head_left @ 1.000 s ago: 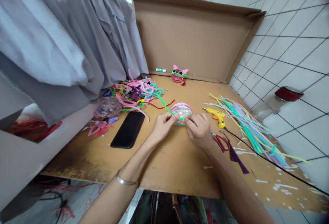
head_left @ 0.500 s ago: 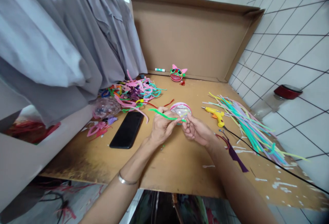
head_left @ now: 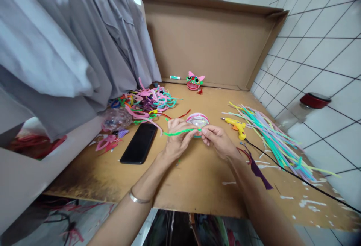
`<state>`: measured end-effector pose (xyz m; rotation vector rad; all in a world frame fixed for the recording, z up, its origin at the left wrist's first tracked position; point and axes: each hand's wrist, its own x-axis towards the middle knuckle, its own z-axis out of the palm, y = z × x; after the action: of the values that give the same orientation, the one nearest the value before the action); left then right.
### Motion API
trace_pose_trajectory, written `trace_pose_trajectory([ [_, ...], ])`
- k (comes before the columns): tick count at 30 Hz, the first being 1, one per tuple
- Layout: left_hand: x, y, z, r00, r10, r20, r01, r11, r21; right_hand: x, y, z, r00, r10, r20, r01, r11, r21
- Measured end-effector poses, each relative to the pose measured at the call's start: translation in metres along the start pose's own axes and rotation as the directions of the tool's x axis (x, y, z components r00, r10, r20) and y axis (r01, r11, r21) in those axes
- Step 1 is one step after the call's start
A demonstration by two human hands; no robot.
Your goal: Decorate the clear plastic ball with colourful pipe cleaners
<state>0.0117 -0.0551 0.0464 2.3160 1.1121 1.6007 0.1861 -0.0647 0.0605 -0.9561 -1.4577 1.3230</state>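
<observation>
A bright green pipe cleaner (head_left: 180, 131) runs across both hands at the middle of the table. My left hand (head_left: 178, 137) is closed on it, and one end sticks out to the left over the knuckles. The fingertips of my right hand (head_left: 216, 137) pinch its other end, close to the left fingertips. Just behind the hands lies a round, clear piece with a pink rim (head_left: 198, 117), partly hidden by the fingers. Farther back sits a small animal-face figure (head_left: 194, 81) with pink ears and a red mouth.
A black phone (head_left: 138, 143) lies left of my hands, before a tangled heap of pipe cleaners (head_left: 149, 99). To the right are a yellow glue gun (head_left: 236, 125) with a black cord, a bundle of straight pipe cleaners (head_left: 270, 137) and a purple tassel (head_left: 261, 174). A cardboard panel (head_left: 208, 43) stands behind.
The left end of the green pipe cleaner has swung lower, over the back of my left hand. My right fingers have shifted their pinch, fingertips now pointing more to the left.
</observation>
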Motion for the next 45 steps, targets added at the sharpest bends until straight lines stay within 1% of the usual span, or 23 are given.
trace_pose_trajectory([
  [2,0.0,0.001,0.002,0.995,-0.098,-0.001,0.097,0.992,-0.082,-0.001,-0.001,0.001,0.977,-0.208,-0.046,0.19,0.948,-0.254],
  [3,0.0,0.002,0.003,0.988,-0.155,0.005,0.154,0.978,-0.142,-0.002,-0.001,0.002,0.945,-0.324,-0.042,0.282,0.874,-0.396],
  [4,0.0,0.002,0.004,0.975,-0.219,0.026,0.22,0.952,-0.215,-0.003,0.0,0.002,0.902,-0.431,-0.015,0.358,0.767,-0.532],
  [6,0.002,0.001,0.006,0.931,-0.347,0.115,0.364,0.853,-0.374,-0.004,0.004,0.001,0.804,-0.588,0.092,0.451,0.501,-0.738],
  [8,0.004,0.001,0.006,0.864,-0.438,0.247,0.501,0.707,-0.499,-0.005,0.011,-0.003,0.723,-0.658,0.21,0.479,0.257,-0.84],
  [9,0.005,0.0,0.006,0.831,-0.462,0.309,0.554,0.635,-0.539,-0.005,0.014,-0.005,0.69,-0.677,0.256,0.482,0.165,-0.861],
  [10,0.006,0.0,0.005,0.804,-0.474,0.358,0.591,0.572,-0.569,-0.004,0.017,-0.007,0.668,-0.687,0.285,0.479,0.105,-0.872],
  [12,0.006,0.0,0.005,0.77,-0.477,0.424,0.633,0.482,-0.606,-0.003,0.021,-0.008,0.645,-0.705,0.294,0.476,0.069,-0.877],
  [13,0.006,0.0,0.005,0.764,-0.479,0.433,0.639,0.464,-0.613,-0.003,0.021,-0.008,0.652,-0.707,0.273,0.467,0.091,-0.88],
  [15,0.005,-0.001,0.006,0.773,-0.502,0.388,0.624,0.492,-0.607,-0.003,0.017,-0.005,0.705,-0.682,0.193,0.44,0.208,-0.874],
  [18,0.001,-0.002,0.009,0.819,-0.53,0.218,0.55,0.621,-0.559,-0.003,0.009,0.003,0.831,-0.554,0.047,0.386,0.514,-0.766],
  [21,-0.002,-0.003,0.011,0.871,-0.485,0.077,0.463,0.761,-0.454,-0.002,0.005,0.006,0.922,-0.366,-0.13,0.25,0.816,-0.521],
  [23,-0.002,-0.003,0.011,0.915,-0.404,-0.008,0.376,0.857,-0.352,-0.001,0.007,0.007,0.959,-0.172,-0.224,0.104,0.952,-0.287],
  [24,-0.003,-0.002,0.011,0.939,-0.34,-0.051,0.312,0.904,-0.291,-0.001,0.008,0.007,0.972,-0.06,-0.225,0.023,0.986,-0.163],
  [26,-0.004,-0.002,0.01,0.979,-0.177,-0.106,0.159,0.975,-0.154,0.0,0.01,0.008,0.982,0.135,-0.135,-0.132,0.991,0.033],
  [28,-0.005,-0.002,0.01,0.996,-0.008,-0.091,0.006,1.0,-0.017,0.0,0.01,0.011,0.97,0.244,-0.016,-0.239,0.961,0.139],
  [31,-0.008,-0.004,0.01,0.986,0.159,-0.045,-0.154,0.983,0.096,0.0,0.008,0.016,0.954,0.294,0.063,-0.3,0.921,0.248],
  [34,-0.01,-0.005,0.01,0.974,0.215,-0.063,-0.208,0.972,0.108,-0.001,0.006,0.017,0.954,0.294,0.05,-0.295,0.905,0.307],
  [36,-0.009,-0.004,0.011,0.985,0.165,-0.053,-0.162,0.985,0.067,0.0,0.007,0.017,0.966,0.258,0.0,-0.244,0.916,0.317],
  [38,-0.008,-0.001,0.012,0.998,0.051,-0.04,-0.051,0.999,0.001,0.0,0.007,0.017,0.98,0.19,-0.066,-0.163,0.943,0.29],
  [40,-0.006,0.002,0.013,0.996,-0.084,-0.032,0.08,0.991,-0.103,0.001,0.008,0.017,0.988,0.101,-0.117,-0.074,0.974,0.213],
  [42,-0.005,0.005,0.015,0.976,-0.217,0.003,0.211,0.945,-0.251,0.001,0.008,0.016,0.99,-0.002,-0.141,0.015,0.996,0.092],
  [45,-0.004,0.006,0.016,0.908,-0.405,0.112,0.408,0.788,-0.46,-0.001,0.006,0.014,0.979,-0.147,-0.145,0.128,0.983,-0.131],
])
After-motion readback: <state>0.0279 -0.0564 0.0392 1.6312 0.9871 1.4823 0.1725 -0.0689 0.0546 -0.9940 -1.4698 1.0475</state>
